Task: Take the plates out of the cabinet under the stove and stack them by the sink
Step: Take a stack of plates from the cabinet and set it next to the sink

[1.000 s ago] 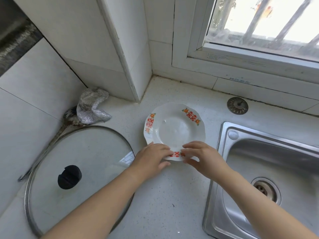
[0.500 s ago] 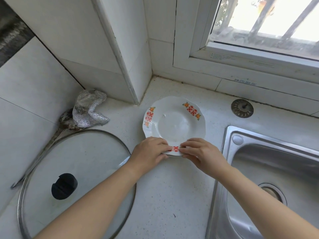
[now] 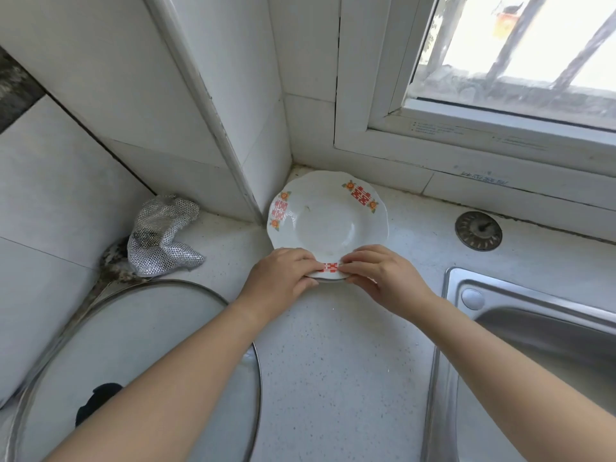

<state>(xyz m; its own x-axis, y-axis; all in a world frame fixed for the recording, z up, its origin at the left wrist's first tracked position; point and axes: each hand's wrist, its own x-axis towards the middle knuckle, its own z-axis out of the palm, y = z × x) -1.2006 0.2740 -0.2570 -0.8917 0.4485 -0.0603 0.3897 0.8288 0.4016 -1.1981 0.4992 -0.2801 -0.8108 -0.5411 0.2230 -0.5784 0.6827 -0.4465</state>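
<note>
Against corner wall: white scalloped red-patterned plate (image 3: 328, 221), near rim pinched by left hand (image 3: 283, 278) and right hand (image 3: 383, 278). Possibly stacked. Risk: chipping on tile if shoved.

There is a single view, from a wide-angle camera worn on the person's head. It looks forward and steeply down onto the desk (image 3: 333, 378) and faces the tiled corner under the window (image 3: 516, 61). It sits close: both forearms enter from the bottom edge and reach to mid-frame. The lens bends straight lines near the edges. The sink (image 3: 533, 345) is cut off at the right edge and the glass pot lid (image 3: 133, 345) at the lower left.
</note>
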